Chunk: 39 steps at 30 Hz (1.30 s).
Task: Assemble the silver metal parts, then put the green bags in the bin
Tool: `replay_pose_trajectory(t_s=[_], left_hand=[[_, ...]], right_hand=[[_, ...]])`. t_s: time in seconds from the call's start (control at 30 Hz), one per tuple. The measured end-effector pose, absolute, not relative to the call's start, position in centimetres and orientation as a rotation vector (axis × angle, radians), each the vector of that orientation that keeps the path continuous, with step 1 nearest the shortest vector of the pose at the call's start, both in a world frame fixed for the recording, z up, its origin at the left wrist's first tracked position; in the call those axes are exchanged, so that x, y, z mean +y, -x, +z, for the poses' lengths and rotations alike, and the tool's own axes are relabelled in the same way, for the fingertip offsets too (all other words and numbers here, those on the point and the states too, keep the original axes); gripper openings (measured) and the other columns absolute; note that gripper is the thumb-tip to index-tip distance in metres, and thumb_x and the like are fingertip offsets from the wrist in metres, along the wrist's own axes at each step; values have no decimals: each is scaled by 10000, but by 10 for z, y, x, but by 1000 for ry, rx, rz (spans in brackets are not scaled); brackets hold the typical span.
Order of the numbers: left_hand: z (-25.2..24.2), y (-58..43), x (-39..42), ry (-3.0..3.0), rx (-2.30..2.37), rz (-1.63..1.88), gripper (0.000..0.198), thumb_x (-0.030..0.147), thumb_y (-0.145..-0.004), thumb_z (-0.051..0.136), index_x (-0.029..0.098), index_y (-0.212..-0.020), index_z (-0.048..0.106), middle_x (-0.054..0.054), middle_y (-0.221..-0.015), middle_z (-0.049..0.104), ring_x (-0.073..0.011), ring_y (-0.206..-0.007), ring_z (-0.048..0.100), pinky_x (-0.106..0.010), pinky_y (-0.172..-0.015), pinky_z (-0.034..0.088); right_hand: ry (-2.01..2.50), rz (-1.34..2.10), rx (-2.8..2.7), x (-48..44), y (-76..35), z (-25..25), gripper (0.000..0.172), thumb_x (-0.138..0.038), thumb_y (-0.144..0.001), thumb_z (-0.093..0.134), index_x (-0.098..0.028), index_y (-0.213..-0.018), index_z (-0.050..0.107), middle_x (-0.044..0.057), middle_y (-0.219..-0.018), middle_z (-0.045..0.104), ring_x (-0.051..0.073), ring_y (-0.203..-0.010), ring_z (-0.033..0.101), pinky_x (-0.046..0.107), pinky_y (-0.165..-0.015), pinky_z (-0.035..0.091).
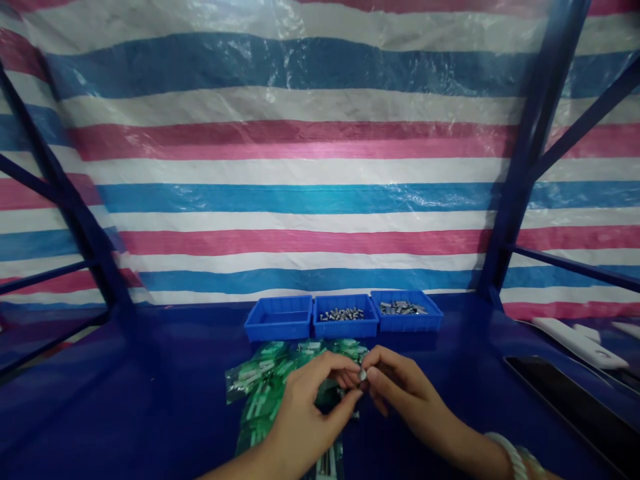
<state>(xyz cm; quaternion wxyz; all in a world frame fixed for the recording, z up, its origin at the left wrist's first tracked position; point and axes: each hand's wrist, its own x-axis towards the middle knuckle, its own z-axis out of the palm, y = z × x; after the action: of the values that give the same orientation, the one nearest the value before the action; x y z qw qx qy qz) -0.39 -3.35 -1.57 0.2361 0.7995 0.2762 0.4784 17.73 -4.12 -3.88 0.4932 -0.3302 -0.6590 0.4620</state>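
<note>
My left hand [313, 403] and my right hand [407, 393] meet fingertip to fingertip above the table. Between the fingertips is a small silver metal part [363, 375]; its exact kind is too small to make out. My right thumb and index finger pinch it. The left fingers and thumb close in on it from the other side, their tips partly hiding it. Under and behind my left hand lie several clear plastic bags with green and silver contents [265, 393]. Another bag [327, 463] with long metal pieces shows below my left wrist.
Three blue bins stand behind the bags: a left bin [278, 330] with nothing visible in it, a middle bin [345, 328] of short metal pieces, and a right bin [410, 323] of longer ones. A black phone-like slab [565, 400] and white objects [580, 343] lie right. Blue frame posts [520, 153] flank the table.
</note>
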Motion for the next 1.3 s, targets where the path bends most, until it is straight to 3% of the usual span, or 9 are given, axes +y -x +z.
replay_pose_trajectory(t_s=[0.17, 0.5, 0.77, 0.97, 1.13, 1.3], left_hand=[[-14, 3, -35, -2223, 736, 1317, 198, 64, -777, 661, 208, -912, 657, -10, -782, 674, -144, -709, 651, -252, -666, 528], [-18, -3, -39, -2144, 729, 1359, 165, 57, -793, 639, 203, -864, 665, -10, -763, 655, -147, -713, 641, -257, -669, 519], [-17, -5, -39, -2086, 823, 1328, 166, 95, -812, 602, 212, -902, 679, -55, -971, 644, -177, -858, 635, -283, -713, 537], [-18, -6, -35, -1829, 819, 1275, 81, 135, -800, 631, 181, -779, 694, -44, -805, 692, -181, -762, 687, -279, -688, 557], [-15, -5, -27, -1724, 797, 1182, 135, 157, -775, 672, 176, -901, 718, -71, -943, 716, -192, -822, 705, -299, -741, 585], [-18, -4, -28, -1838, 738, 1197, 130, 129, -806, 632, 184, -865, 733, -78, -984, 719, -201, -909, 693, -300, -768, 577]], right_hand=[[707, 1523, -1375, -42, -168, -47, 407, -570, -897, 542, -167, -848, 556, -19, -691, 517, 79, -528, 474, 177, -456, 389], [625, 1804, -1079, -44, -160, -53, 427, -567, -831, 630, -146, -875, 575, -32, -570, 484, 80, -485, 417, 159, -401, 340], [669, 1800, -1128, -42, -158, -59, 488, -643, -800, 607, -166, -736, 527, -63, -476, 433, 65, -387, 370, 170, -369, 315], [644, 1731, -1206, -43, -156, -61, 484, -626, -865, 536, -165, -721, 510, -64, -484, 435, 50, -361, 344, 172, -370, 315], [652, 1649, -1306, -42, -160, -54, 470, -604, -897, 512, -160, -743, 516, -43, -569, 464, 55, -439, 363, 169, -413, 335], [793, 1475, -1413, -38, -164, -53, 536, -618, -891, 506, -145, -639, 520, -49, -525, 425, 50, -404, 374, 176, -403, 297]])
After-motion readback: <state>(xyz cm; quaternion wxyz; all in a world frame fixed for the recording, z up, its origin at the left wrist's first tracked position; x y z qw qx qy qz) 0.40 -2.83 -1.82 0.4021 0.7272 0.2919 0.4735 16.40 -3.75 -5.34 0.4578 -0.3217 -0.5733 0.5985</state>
